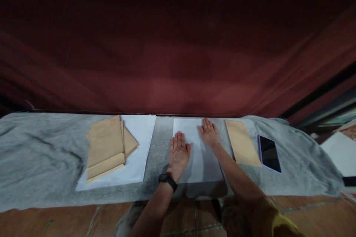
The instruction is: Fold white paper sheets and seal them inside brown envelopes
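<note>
A white sheet of paper lies lengthwise on a grey cloth in front of me. My left hand, with a dark watch on its wrist, rests flat along the sheet's left edge, fingers straight and thumb out. Farther up, my right hand lies flat over the upper right edge, its fingers slightly spread. Neither hand grips anything. Right of the sheet is a brown envelope, apart from my right hand. Whether the paper is one sheet or several, I cannot tell.
Several brown envelopes lie overlapping on a stack of white paper at the left. A phone in a purple case lies right of the single envelope. Behind the grey cloth hangs a dark red curtain.
</note>
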Demonstrator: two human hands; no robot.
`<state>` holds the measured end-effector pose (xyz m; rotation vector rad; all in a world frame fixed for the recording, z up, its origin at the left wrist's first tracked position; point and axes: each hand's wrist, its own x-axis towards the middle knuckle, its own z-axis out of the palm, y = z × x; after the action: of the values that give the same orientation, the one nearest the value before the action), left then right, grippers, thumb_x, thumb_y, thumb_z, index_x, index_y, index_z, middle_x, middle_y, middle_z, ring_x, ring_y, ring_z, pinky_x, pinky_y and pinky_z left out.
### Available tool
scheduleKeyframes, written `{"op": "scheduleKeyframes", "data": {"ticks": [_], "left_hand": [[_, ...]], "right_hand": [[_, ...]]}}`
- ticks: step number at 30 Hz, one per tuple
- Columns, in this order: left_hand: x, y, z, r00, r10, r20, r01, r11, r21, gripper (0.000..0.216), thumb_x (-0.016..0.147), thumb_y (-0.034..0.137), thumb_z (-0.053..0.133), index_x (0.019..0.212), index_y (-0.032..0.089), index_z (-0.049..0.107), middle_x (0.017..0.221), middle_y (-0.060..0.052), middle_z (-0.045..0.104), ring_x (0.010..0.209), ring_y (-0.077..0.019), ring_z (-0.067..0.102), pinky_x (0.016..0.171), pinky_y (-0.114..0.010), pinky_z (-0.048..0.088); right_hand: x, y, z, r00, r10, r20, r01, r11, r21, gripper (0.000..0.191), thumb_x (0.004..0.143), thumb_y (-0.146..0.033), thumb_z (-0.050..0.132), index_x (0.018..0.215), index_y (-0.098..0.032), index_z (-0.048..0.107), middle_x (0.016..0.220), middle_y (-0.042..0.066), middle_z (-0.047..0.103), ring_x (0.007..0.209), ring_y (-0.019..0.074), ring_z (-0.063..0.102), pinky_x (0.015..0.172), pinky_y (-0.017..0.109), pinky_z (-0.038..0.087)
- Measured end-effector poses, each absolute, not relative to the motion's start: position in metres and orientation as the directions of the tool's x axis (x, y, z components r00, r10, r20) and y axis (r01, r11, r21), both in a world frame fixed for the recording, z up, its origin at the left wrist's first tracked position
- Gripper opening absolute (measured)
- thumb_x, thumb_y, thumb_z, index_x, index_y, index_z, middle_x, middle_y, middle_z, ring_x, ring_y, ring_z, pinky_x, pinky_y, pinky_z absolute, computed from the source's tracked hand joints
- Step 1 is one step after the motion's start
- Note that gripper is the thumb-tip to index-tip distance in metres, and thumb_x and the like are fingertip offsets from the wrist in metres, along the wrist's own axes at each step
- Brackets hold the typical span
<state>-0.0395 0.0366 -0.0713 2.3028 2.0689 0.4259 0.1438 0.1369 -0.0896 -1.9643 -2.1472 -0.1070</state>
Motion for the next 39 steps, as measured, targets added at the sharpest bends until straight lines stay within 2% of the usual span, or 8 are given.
{"op": "scheduleKeyframes", "data": {"ticks": [6,15,20,23,28,30,34,39], "left_hand": [[-0.044,0.036,-0.071,0.035,0.985,0.167,0.979,-0.068,0.193,0.063,0.105,0.038,0.033,0.156,0.001,0.040,0.165,-0.022,0.036,0.156,-0.0295,0.030,0.128,-0.049,0.027],[-0.055,0.036,-0.073,-0.065,0.977,0.201,0.982,0.027,0.187,0.061,0.103,0.033,0.037,0.154,0.001,0.043,0.161,-0.024,0.040,0.152,-0.0322,0.038,0.126,-0.052,0.029],[-0.059,0.033,-0.068,-0.105,0.968,0.228,0.976,0.057,0.210,0.059,0.103,0.030,0.035,0.154,0.003,0.044,0.160,-0.024,0.043,0.151,-0.0329,0.040,0.125,-0.054,0.032],[-0.054,0.033,-0.062,-0.071,0.969,0.237,0.974,0.016,0.225,0.059,0.104,0.031,0.034,0.155,0.001,0.041,0.162,-0.024,0.040,0.153,-0.0332,0.036,0.126,-0.053,0.031],[-0.031,0.036,-0.060,0.125,0.965,0.229,0.954,-0.181,0.240,0.058,0.105,0.029,0.031,0.159,0.008,0.036,0.168,-0.015,0.034,0.158,-0.0279,0.026,0.128,-0.048,0.028],[-0.021,0.039,-0.063,0.172,0.964,0.204,0.946,-0.219,0.238,0.058,0.105,0.026,0.031,0.159,0.008,0.037,0.168,-0.015,0.035,0.158,-0.0276,0.025,0.129,-0.048,0.027],[-0.013,0.043,-0.069,0.232,0.957,0.174,0.939,-0.267,0.218,0.059,0.102,0.018,0.029,0.159,0.012,0.038,0.167,-0.011,0.038,0.158,-0.0263,0.027,0.130,-0.049,0.023],[-0.018,0.044,-0.069,0.203,0.965,0.164,0.950,-0.235,0.207,0.059,0.101,0.018,0.030,0.159,0.010,0.039,0.167,-0.013,0.036,0.157,-0.0274,0.029,0.129,-0.049,0.023]], "right_hand": [[0.159,0.130,-0.096,-0.032,0.962,0.270,0.995,0.055,-0.078,0.063,0.109,-0.044,0.024,0.158,-0.008,0.042,0.161,0.017,0.045,0.150,0.0308,0.041,0.122,0.048,0.028],[0.175,0.115,-0.097,-0.002,0.944,0.329,0.997,0.026,-0.069,0.061,0.107,-0.038,0.028,0.155,-0.005,0.045,0.158,0.020,0.048,0.144,0.0326,0.049,0.119,0.051,0.034],[0.191,0.100,-0.097,0.039,0.940,0.338,0.994,-0.001,-0.113,0.061,0.105,-0.035,0.028,0.152,-0.002,0.048,0.156,0.023,0.051,0.143,0.0339,0.050,0.117,0.052,0.037],[0.193,0.089,-0.098,0.076,0.931,0.358,0.984,-0.013,-0.177,0.060,0.105,-0.034,0.028,0.153,-0.001,0.047,0.156,0.027,0.049,0.144,0.0366,0.049,0.115,0.057,0.039],[0.159,0.075,-0.096,-0.161,0.914,0.372,0.924,0.272,-0.268,0.059,0.108,-0.032,0.022,0.161,-0.008,0.032,0.165,0.020,0.039,0.155,0.0281,0.032,0.121,0.056,0.036],[0.141,0.070,-0.093,-0.236,0.911,0.337,0.902,0.334,-0.272,0.059,0.109,-0.032,0.020,0.160,-0.007,0.036,0.165,0.019,0.039,0.156,0.0250,0.031,0.123,0.052,0.034],[0.118,0.061,-0.083,-0.317,0.907,0.278,0.902,0.379,-0.209,0.055,0.110,-0.029,0.022,0.154,-0.011,0.048,0.163,0.015,0.044,0.154,0.0241,0.035,0.126,0.050,0.030],[0.117,0.056,-0.077,-0.308,0.915,0.261,0.925,0.352,-0.144,0.053,0.111,-0.031,0.026,0.155,-0.013,0.047,0.163,0.014,0.043,0.153,0.0252,0.038,0.126,0.049,0.028]]}}
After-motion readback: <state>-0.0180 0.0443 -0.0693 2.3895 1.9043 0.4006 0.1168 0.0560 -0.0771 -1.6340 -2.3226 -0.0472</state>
